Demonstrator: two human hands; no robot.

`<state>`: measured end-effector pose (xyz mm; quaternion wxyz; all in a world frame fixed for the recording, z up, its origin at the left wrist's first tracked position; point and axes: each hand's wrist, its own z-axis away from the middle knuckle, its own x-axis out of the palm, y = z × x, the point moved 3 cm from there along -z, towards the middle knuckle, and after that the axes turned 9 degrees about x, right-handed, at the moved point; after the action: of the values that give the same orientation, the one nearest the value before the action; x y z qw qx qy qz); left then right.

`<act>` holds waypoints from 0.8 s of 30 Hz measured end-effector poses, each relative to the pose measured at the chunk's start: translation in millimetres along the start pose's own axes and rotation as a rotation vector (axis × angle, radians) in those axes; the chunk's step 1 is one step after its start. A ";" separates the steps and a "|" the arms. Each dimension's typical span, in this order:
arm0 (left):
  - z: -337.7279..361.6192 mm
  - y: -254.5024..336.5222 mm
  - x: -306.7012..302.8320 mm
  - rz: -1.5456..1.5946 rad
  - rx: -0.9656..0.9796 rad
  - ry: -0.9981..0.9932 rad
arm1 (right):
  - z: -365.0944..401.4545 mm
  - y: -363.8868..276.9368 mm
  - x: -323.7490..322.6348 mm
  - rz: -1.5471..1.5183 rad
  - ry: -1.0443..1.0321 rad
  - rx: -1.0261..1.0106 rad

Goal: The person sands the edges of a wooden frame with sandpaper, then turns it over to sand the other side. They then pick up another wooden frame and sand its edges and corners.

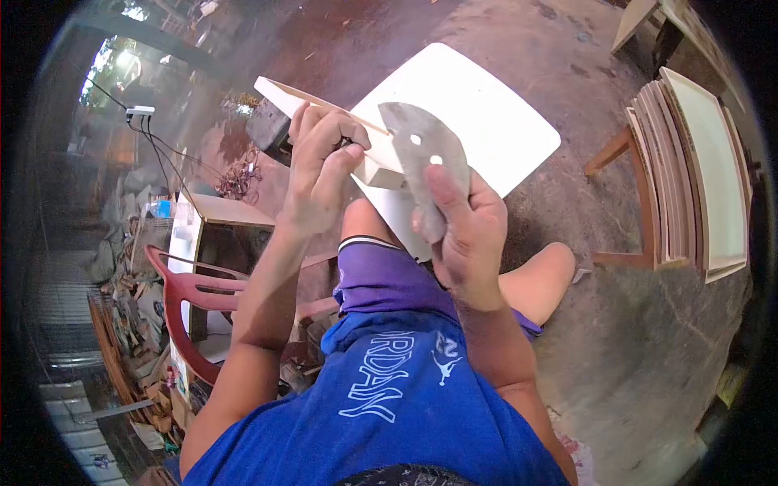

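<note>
My right hand grips a grey half-round sheet with punched holes, which looks like a sanding disc folded in half. The thumb lies flat across its near face. To the left, my left hand is closed, thumb pressed to the curled fingers. A small dark spot shows at its fingertips, too small to name. Behind that hand runs a long pale wooden piece with a white face and a block-like near end. It overlaps a white tabletop with rounded corners, in front of my knees.
At the right, several white-faced panels lean in a stack by a wooden stand. A red plastic chair is at my left, beside a white cabinet. A power strip hangs with cables. Scraps pile along the left.
</note>
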<state>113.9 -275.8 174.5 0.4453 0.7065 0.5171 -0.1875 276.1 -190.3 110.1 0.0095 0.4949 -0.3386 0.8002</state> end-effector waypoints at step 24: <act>18.0 -4.1 -2.3 0.038 0.023 0.105 | -23.3 10.2 20.6 0.202 -0.011 0.137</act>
<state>112.9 -291.6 164.8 0.4130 0.7302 0.5239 -0.1476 243.7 -191.9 114.6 -0.1068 0.4620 -0.3315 0.8156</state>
